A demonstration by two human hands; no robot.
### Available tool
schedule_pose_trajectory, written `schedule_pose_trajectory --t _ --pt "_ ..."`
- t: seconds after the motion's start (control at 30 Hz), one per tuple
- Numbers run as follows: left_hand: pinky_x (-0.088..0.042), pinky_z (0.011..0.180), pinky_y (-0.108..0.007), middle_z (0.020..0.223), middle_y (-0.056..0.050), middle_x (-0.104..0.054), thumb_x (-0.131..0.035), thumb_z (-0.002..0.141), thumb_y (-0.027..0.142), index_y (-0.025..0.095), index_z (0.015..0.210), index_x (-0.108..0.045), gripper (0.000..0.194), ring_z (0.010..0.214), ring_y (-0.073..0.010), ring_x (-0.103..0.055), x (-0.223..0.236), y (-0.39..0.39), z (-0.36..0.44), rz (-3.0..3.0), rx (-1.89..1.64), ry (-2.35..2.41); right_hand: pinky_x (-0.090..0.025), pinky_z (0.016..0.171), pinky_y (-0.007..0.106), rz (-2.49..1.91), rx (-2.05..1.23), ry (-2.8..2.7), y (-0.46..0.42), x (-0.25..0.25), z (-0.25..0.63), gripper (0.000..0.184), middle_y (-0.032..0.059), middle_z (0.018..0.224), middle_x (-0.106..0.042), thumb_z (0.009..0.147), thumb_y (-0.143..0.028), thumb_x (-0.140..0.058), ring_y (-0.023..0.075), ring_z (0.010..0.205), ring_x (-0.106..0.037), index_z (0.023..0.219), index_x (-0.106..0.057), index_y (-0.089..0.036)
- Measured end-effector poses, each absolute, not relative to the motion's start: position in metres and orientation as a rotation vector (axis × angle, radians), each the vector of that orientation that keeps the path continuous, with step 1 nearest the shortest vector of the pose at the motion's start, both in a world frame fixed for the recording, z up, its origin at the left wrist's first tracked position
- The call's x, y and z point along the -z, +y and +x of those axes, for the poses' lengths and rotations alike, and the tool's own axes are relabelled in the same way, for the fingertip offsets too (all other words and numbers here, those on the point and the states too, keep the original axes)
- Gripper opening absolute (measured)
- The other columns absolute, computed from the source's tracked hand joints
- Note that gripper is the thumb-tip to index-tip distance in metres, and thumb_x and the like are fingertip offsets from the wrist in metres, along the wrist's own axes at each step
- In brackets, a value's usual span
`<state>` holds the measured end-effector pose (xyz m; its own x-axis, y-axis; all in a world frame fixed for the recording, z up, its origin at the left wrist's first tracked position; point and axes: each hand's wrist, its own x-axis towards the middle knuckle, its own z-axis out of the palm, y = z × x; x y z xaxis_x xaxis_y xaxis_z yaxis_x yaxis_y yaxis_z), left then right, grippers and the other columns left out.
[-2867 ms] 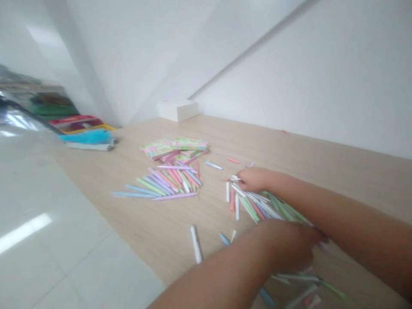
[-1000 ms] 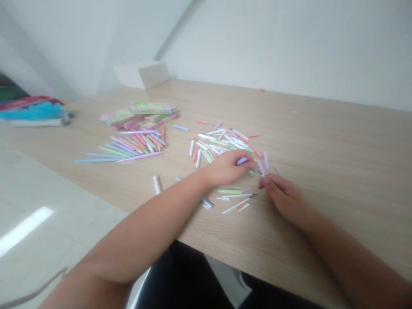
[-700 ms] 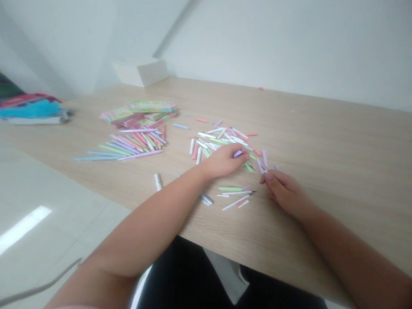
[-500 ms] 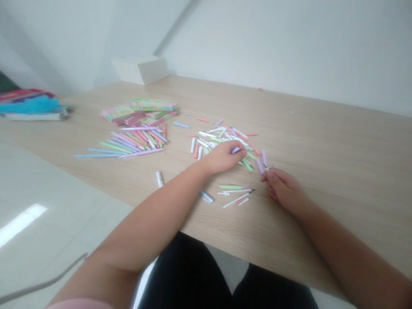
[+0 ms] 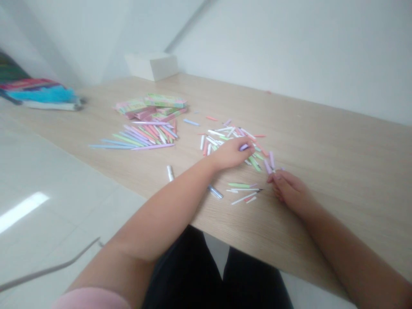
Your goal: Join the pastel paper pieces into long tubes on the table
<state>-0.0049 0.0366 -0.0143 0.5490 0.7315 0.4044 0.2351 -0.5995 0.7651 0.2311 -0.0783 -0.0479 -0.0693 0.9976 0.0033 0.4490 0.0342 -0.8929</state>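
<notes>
Head camera: the left hand (image 5: 233, 152) reaches over the near side of a loose heap of pen parts (image 5: 216, 133) in the middle of the table (image 5: 337, 206), its fingers curled round a purple pen piece (image 5: 243, 147) — only a short stretch of it shows. The right hand (image 5: 289, 186) sits just beside it, closer to the table's near edge, thumb and forefinger pinched on a slim pale piece (image 5: 274, 171), too blurred to make out fully. Two purple tubes (image 5: 272, 159) stand out just beyond those fingertips; whether the hand touches them I cannot tell.

Between the heap and the near edge lies a small group of thin white sticks (image 5: 244, 189) with a green barrel (image 5: 238, 185). Some silvery-blue pieces (image 5: 215, 192) rest beside the left forearm, and a white tube (image 5: 170, 171) is partly hidden behind it.

Farther left, pens (image 5: 153, 146) lie fanned out, with pink and green boxes (image 5: 165, 101) piled just behind them. A white box (image 5: 164, 68) stands at the far edge by the wall — a blue and red bundle (image 5: 48, 94) lies towards the left end.
</notes>
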Motion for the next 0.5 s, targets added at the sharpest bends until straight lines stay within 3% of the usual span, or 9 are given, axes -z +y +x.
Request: schedule_pose_trajectory --t 0.5 --pt "-0.045 0.083 -0.029 0.09 -0.002 -0.065 -0.052 0.092 0.032 0.017 0.088 -0.063 0.019 0.086 -0.0163 -0.058 0.0149 0.0338 -0.0055 2.157 -0.967 0.766 -0.035 0.048 0.028 -1.549 -0.798 -1.791 -0.079 0.0422 0.2301 0.045 -0.005 0.052 -0.045 0.099 -0.062 -0.042 0.0146 0.046 -0.044 0.09 -0.064 -0.024"
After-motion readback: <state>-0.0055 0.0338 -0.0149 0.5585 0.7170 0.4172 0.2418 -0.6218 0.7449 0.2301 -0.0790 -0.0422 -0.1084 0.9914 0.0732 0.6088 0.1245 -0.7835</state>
